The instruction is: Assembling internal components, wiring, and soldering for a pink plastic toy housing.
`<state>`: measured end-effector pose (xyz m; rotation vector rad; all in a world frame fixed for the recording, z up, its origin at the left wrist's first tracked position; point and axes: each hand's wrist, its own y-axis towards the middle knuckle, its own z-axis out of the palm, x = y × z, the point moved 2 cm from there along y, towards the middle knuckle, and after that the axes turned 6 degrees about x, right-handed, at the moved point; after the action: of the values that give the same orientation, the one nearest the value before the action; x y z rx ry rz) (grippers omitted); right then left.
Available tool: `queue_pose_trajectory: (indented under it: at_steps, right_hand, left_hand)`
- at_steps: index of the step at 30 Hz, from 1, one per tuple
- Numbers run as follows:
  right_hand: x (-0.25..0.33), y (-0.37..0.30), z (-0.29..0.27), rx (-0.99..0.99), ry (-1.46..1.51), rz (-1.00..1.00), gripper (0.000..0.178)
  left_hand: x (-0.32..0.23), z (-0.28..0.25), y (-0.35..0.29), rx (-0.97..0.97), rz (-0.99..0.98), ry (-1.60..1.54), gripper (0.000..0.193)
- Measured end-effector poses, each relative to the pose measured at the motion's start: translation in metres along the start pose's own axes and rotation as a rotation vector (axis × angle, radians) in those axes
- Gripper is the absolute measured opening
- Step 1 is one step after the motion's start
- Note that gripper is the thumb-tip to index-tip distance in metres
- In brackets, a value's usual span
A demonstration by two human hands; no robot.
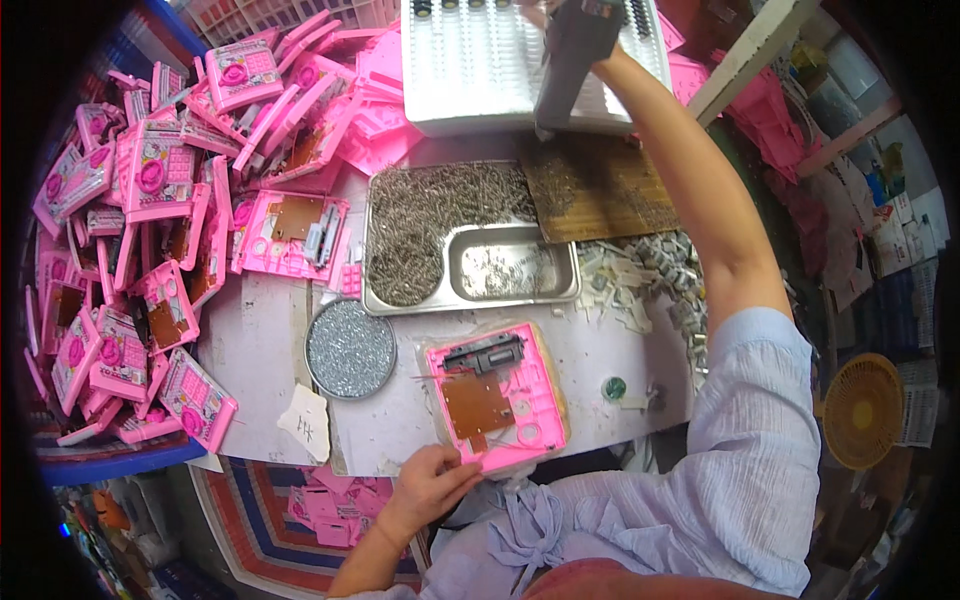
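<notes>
My left hand pinches the near left corner of a pink plastic toy housing, which lies open side up at the table's front edge. Inside the housing are a brown circuit board and a dark grey part along its far end. My right arm stretches far forward over a white foam tray with rows of slots. A dark grey tool-like body covers most of my right hand; its fingers are largely hidden. A few dark round pieces sit in the tray's far slots.
Pink toy housings are heaped at left. A metal tray holds many small screws, beside brown cardboard. A round dish contains silvery bits. Small grey parts lie loose at right. A torn white piece rests near the front.
</notes>
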<state>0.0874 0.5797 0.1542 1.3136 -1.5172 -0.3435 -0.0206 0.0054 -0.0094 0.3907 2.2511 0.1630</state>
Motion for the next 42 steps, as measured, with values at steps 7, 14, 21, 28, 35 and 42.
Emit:
queue_pose_trajectory:
  at_steps: [7, 14, 21, 28, 35, 42]
  right_hand:
    - [0.013, 0.055, 0.09, -0.003, -1.015, -0.38, 0.013]
    - [0.047, 0.054, 0.077, -0.277, -0.52, 0.125, 0.016]
    - [0.251, -0.137, 0.005, -0.659, 0.193, 0.312, 0.015]
    - [0.319, -0.322, 0.108, 0.223, 0.083, 0.754, 0.015]
    - [0.31, -0.316, 0.132, 0.552, -0.206, 0.376, 0.015]
    - [0.3, -0.314, 0.129, 0.587, -0.144, 0.247, 0.018]
  left_hand:
    - [-0.004, 0.002, -0.009, -0.008, -0.094, -0.024, 0.019]
    - [-0.004, 0.001, -0.007, -0.02, -0.08, -0.022, 0.023]
    - [0.004, 0.009, -0.007, -0.043, -0.043, -0.046, 0.015]
    - [-0.001, 0.003, -0.006, -0.003, -0.1, -0.063, 0.023]
    - [-0.001, 0.007, -0.005, -0.02, -0.095, -0.044, 0.025]
    - [-0.004, 0.005, -0.005, -0.022, -0.087, -0.026, 0.025]
